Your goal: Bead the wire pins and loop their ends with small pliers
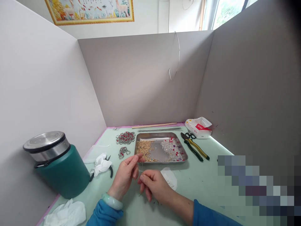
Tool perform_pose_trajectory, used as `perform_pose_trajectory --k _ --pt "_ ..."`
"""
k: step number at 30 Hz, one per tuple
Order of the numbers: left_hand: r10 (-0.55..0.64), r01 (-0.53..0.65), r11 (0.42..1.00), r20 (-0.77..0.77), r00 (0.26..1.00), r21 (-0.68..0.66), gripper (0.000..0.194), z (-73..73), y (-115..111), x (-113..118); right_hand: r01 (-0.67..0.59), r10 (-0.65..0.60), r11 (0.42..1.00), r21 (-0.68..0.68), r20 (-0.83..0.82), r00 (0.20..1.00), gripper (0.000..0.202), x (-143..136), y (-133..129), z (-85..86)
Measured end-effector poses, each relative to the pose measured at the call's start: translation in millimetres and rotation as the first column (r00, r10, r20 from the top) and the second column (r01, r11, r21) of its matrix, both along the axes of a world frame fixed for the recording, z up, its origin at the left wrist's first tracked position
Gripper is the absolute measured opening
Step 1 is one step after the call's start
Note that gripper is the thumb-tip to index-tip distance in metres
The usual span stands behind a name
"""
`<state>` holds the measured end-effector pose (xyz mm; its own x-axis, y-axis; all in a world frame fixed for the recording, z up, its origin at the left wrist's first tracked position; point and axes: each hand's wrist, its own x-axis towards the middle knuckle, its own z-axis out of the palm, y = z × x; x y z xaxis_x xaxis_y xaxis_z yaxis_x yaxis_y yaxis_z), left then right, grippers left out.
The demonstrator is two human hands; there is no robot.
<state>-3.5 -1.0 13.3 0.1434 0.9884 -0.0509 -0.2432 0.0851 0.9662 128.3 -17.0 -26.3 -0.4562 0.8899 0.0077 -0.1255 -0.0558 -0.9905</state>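
My left hand [125, 175], with a pale green bangle [112, 201] at its wrist, is closed in a pinch just in front of the metal tray [160, 163]. Below and to its right, my right hand [155, 185] pinches too, thumb against fingers. A faint thin strand runs between the two pinches; wire or thread, I cannot tell which. Gold beads [144, 150] fill the tray's left part. Clear and red beads [172, 149] lie in its right part. Beyond my left hand are a small beaded chain [124, 152] and a larger chain pile [125, 137].
Pliers [195, 147] and a tissue pack [198, 127] lie at right. Thin wires [160, 129] and a wooden stick [154, 125] lie behind the tray. A green flask [63, 171], crumpled tissues [101, 164] and a black-handled tool [111, 171] are at left. Grey panels [141, 81] enclose the table.
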Motion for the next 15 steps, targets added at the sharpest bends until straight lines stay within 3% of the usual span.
perform_pose_trajectory --k 4,10,15 --pt "-0.1 0.098 0.995 -0.079 0.992 -0.035 0.027 -1.1 -1.5 0.3 0.093 -0.093 0.996 -0.001 -0.042 0.995 0.031 7.2 6.0 5.7" --pt "-0.239 0.24 0.97 0.04 0.97 -0.027 0.019 -1.5 -4.3 2.9 0.08 -0.084 0.996 -0.033 -0.143 0.986 0.038 11.4 7.0 9.9" --pt "-0.212 0.212 0.977 0.114 0.971 0.01 0.013 -2.2 -3.7 5.7 0.031 -0.037 0.999 -0.029 -0.217 0.975 0.037 12.9 5.8 12.0"
